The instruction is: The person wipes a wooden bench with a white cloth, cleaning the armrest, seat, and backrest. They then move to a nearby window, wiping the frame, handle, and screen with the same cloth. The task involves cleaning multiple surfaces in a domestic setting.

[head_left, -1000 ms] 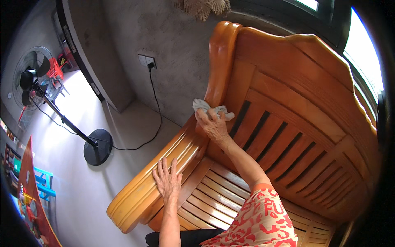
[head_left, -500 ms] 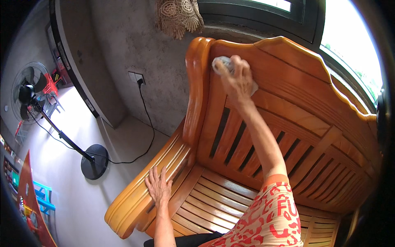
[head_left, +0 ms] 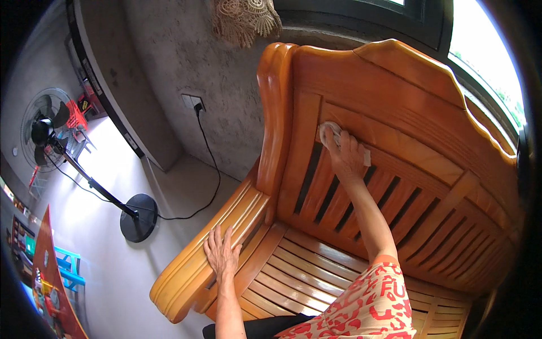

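Note:
A varnished wooden bench with a slatted back and seat fills the middle and right. My right hand grips a pale cloth and presses it to the backrest, just above the upper ends of the upright slats. Part of the cloth shows beyond the fingers, and another corner sticks out beside the wrist; the rest is hidden under the palm. On the bench's left armrest my left hand lies flat, fingers spread, holding nothing.
A black standing fan is on the floor to the left, its cord running to a wall socket. Blue stools and a red-brown table stand at the lower left. Lace fabric hangs beside the window frame.
My right hand has moved the cloth down and slightly right, from the backrest's upper left corner to the rail above the slats. My left hand stays on the armrest. The view has shifted slightly.

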Demonstrator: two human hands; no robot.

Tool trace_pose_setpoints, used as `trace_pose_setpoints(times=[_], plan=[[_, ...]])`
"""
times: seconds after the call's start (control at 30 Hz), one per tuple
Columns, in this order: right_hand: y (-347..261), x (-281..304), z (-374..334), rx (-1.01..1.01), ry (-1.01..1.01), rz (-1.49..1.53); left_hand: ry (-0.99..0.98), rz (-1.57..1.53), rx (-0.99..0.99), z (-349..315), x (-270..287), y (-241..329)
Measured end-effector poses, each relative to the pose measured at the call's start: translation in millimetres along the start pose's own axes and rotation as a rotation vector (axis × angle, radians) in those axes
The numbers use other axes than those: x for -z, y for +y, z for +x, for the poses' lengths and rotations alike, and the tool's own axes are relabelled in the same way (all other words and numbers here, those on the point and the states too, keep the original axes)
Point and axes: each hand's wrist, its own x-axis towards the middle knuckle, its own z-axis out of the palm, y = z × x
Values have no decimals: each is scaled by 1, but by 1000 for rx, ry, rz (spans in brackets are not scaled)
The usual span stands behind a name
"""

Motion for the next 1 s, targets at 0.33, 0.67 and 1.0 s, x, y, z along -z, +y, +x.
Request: trace_pose_setpoints(times=[0.33,0.67,1.0], plan=[[21,19,-55,-118,97,42,-26,-11,27,1,3,3],[12,10,76,57,282,-84,5,-46,40,2,4,9],[104,46,-4,-95,395,-222,6,-8,10,0,0,2]])
